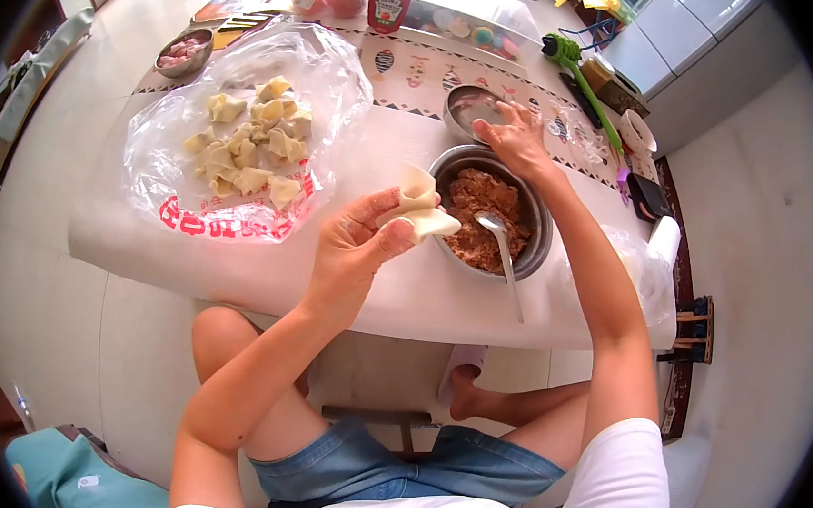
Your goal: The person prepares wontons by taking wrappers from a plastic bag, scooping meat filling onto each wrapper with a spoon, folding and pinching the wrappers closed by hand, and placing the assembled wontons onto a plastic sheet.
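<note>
My left hand (362, 236) is closed on a folded wonton (418, 207), its pale wrapper pinched between thumb and fingers above the table's front half. My right hand (516, 138) reaches to a small metal bowl (454, 116) that seems to hold water; its fingers are apart at the bowl's right side, the tips partly over the inside. Just in front stands a larger metal bowl of minced filling (478, 188), with a metal spoon (502, 247) resting in it, handle toward me. Several finished wontons (253, 137) lie on a clear plastic bag (152, 153) to the left.
A small bowl of pinkish pieces (184, 53) stands behind the bag. At the back are a red ketchup pouch (389, 6) and a clear plastic box (472, 30). Another plastic bag (639, 268) lies at the right edge, near a black wallet-like item (650, 199).
</note>
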`<state>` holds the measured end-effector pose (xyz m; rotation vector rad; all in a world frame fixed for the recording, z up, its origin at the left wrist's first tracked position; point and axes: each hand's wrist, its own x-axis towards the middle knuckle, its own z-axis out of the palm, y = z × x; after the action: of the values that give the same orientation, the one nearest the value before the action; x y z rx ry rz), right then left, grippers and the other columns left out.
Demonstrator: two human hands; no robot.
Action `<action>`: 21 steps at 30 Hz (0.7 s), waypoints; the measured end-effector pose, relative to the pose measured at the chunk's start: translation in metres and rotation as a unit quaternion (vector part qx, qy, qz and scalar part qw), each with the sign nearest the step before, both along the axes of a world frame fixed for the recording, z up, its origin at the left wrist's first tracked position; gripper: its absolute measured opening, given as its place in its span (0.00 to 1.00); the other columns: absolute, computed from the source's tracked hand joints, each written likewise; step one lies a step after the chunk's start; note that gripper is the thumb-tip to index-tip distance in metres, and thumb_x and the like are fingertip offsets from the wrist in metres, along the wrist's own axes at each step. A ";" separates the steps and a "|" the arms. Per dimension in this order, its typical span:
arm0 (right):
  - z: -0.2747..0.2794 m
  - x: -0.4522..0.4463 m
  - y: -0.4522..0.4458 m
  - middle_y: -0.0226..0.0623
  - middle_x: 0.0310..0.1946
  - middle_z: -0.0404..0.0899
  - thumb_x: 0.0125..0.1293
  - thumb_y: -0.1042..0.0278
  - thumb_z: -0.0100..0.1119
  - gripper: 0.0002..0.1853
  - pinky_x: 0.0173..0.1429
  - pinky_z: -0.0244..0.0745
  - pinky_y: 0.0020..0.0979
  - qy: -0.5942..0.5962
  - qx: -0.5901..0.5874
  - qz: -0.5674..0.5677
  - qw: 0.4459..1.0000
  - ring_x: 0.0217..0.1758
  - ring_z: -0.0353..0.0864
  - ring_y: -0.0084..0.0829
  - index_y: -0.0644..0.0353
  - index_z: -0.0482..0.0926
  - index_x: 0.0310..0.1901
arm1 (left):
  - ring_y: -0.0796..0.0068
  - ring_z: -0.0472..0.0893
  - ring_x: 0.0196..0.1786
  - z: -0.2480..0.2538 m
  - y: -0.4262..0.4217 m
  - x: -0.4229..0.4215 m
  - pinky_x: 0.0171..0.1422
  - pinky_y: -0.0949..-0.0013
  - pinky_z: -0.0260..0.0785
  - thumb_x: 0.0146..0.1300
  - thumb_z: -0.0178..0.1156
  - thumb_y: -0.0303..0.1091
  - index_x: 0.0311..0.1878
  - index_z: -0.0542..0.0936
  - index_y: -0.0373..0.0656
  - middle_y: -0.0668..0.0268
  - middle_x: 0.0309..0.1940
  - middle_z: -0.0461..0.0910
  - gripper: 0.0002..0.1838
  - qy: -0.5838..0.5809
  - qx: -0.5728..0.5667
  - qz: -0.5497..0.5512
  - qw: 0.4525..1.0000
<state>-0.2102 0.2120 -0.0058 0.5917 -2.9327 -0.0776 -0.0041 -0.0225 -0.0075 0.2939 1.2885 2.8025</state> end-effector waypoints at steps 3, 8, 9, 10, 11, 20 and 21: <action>0.025 0.041 -0.010 0.41 0.64 0.60 0.68 0.41 0.38 0.26 0.70 0.38 0.55 0.182 -0.082 0.099 0.975 0.70 0.51 0.40 0.53 0.79 0.44 | 0.68 0.76 0.55 0.003 0.000 0.006 0.58 0.70 0.71 0.62 0.60 0.34 0.57 0.72 0.38 0.55 0.52 0.76 0.21 0.019 -0.006 0.004 1.000; 0.089 0.176 -0.051 0.31 0.52 0.74 0.43 0.61 0.70 0.20 0.64 0.58 0.46 0.106 -0.259 0.315 0.907 0.58 0.68 0.38 0.49 0.78 0.41 | 0.70 0.77 0.53 0.006 0.006 0.013 0.56 0.72 0.70 0.61 0.61 0.30 0.57 0.71 0.34 0.56 0.51 0.77 0.22 0.025 0.023 -0.008 0.999; 0.088 0.187 -0.054 0.30 0.52 0.74 0.42 0.65 0.70 0.18 0.63 0.58 0.46 0.109 -0.241 0.305 0.915 0.57 0.68 0.37 0.48 0.79 0.39 | 0.71 0.77 0.53 0.006 0.008 0.015 0.56 0.72 0.70 0.61 0.61 0.30 0.57 0.71 0.34 0.56 0.50 0.77 0.22 0.026 0.024 -0.010 0.999; 0.084 0.188 -0.053 0.29 0.52 0.74 0.41 0.66 0.70 0.17 0.63 0.58 0.46 0.120 -0.255 0.309 0.908 0.57 0.68 0.36 0.49 0.80 0.37 | 0.72 0.77 0.52 0.005 0.009 0.017 0.56 0.71 0.70 0.61 0.60 0.29 0.57 0.70 0.34 0.57 0.50 0.77 0.22 0.027 0.024 -0.011 0.999; 0.077 0.187 -0.052 0.29 0.52 0.74 0.40 0.68 0.70 0.15 0.63 0.58 0.46 0.132 -0.269 0.317 0.900 0.57 0.69 0.35 0.49 0.80 0.34 | 0.72 0.77 0.52 0.004 0.009 0.018 0.55 0.72 0.71 0.62 0.60 0.30 0.57 0.71 0.35 0.58 0.50 0.77 0.21 0.039 0.008 -0.013 0.999; 0.082 0.199 -0.058 0.30 0.46 0.76 0.36 0.73 0.70 0.14 0.53 0.68 0.36 0.095 -0.364 0.228 0.898 0.52 0.69 0.36 0.54 0.80 0.29 | 0.75 0.75 0.53 0.013 0.008 0.023 0.52 0.75 0.70 0.60 0.59 0.23 0.56 0.74 0.39 0.57 0.55 0.74 0.19 0.192 -0.152 0.012 0.970; 0.083 0.200 -0.060 0.30 0.45 0.76 0.36 0.74 0.70 0.14 0.51 0.68 0.35 0.095 -0.376 0.214 0.896 0.51 0.69 0.37 0.54 0.80 0.29 | 0.75 0.75 0.53 0.011 0.007 0.021 0.52 0.75 0.71 0.60 0.59 0.21 0.56 0.74 0.40 0.58 0.54 0.74 0.20 0.198 -0.156 0.014 0.968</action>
<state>-0.0107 0.1521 0.0771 0.9721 -2.2899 0.9355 0.0170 -0.0152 0.0036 0.8533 1.7938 2.5849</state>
